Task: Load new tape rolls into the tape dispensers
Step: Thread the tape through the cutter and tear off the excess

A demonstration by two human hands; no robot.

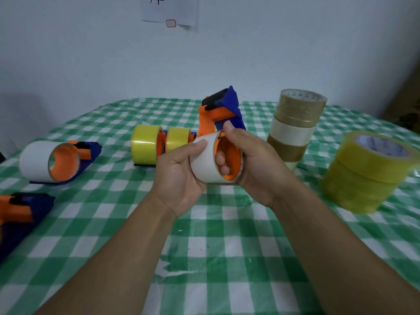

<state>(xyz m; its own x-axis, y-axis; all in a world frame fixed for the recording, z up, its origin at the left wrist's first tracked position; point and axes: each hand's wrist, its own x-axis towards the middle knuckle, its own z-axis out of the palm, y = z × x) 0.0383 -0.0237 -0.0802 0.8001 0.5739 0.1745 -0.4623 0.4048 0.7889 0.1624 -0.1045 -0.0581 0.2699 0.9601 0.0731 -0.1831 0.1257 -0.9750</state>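
A white tape roll sits around the orange hub of an orange and blue tape dispenser, held up above the table's middle. My left hand grips the roll's outer wall, thumb on top. My right hand holds the dispenser from the right, with fingers curled inside the hub and the thumb on the roll's rim. The dispenser's blue front end points up and away.
On the green checked tablecloth lie a dispenser with a white roll at left, an empty dispenser at the left edge, and two dispensers with yellow rolls. A brown and white roll stack and a yellow roll stack stand right.
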